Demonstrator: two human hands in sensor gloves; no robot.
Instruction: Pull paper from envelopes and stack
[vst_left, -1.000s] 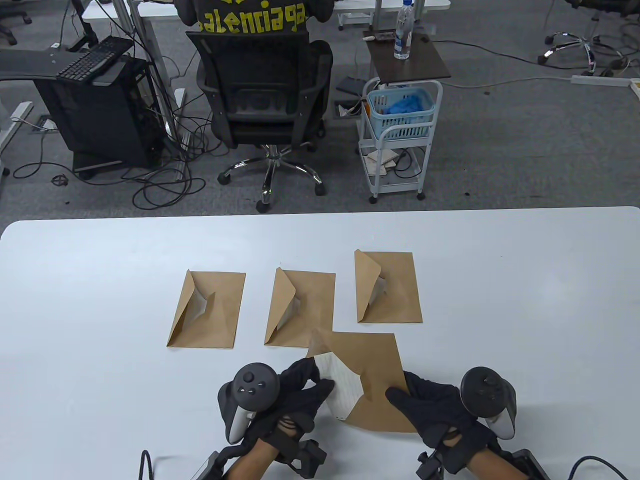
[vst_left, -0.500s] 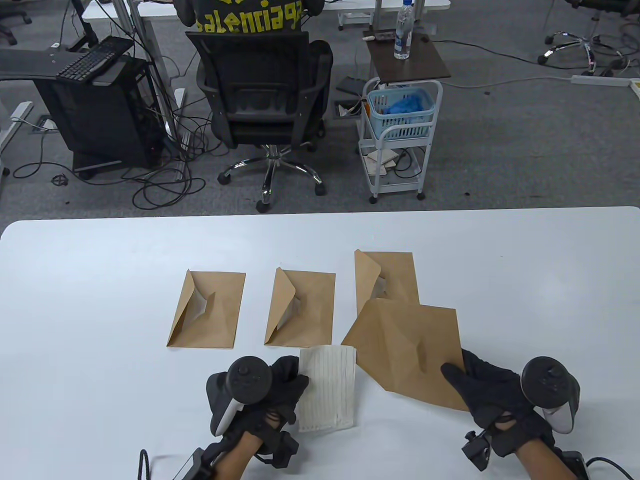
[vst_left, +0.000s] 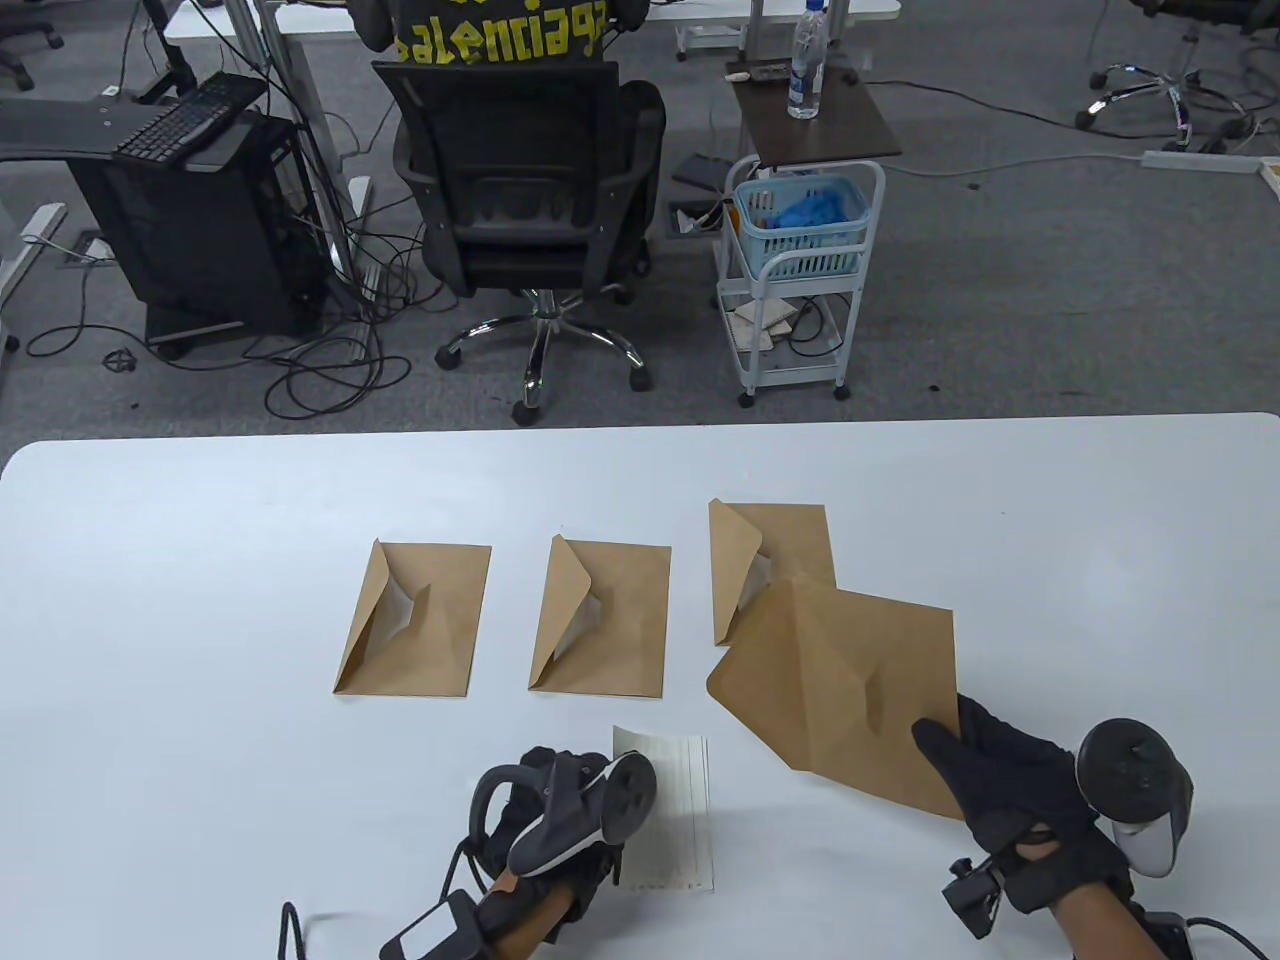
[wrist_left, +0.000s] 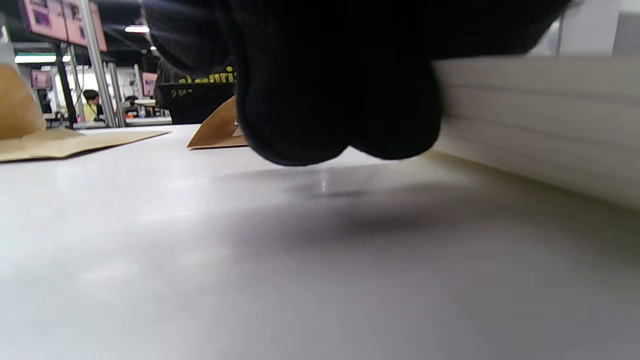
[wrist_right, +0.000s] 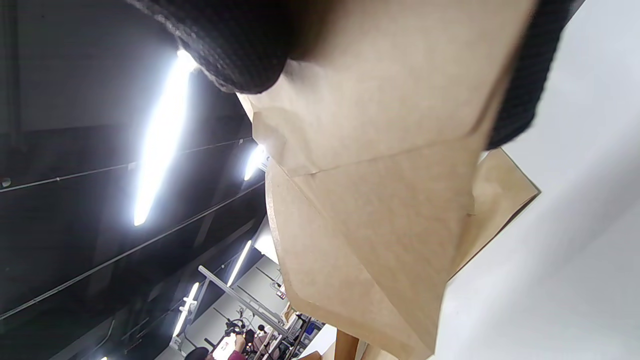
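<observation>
My left hand holds a white lined paper by its left edge, low over the table near the front edge. In the left wrist view its gloved fingers lie against the paper close to the tabletop. My right hand grips the near right corner of an emptied brown envelope and holds it tilted above the table. It shows in the right wrist view pinched between my fingers. Three open-flapped envelopes lie in a row: left, middle, right.
The held envelope overlaps the near corner of the right envelope in the row. The white table stretches bare to the left and right of the envelopes. Beyond its far edge stand an office chair and a small cart.
The paper has come fully out of the envelope. My right hand carried the empty envelope rightward and away. My left hand rolled over and brought the paper down toward the table's front.
</observation>
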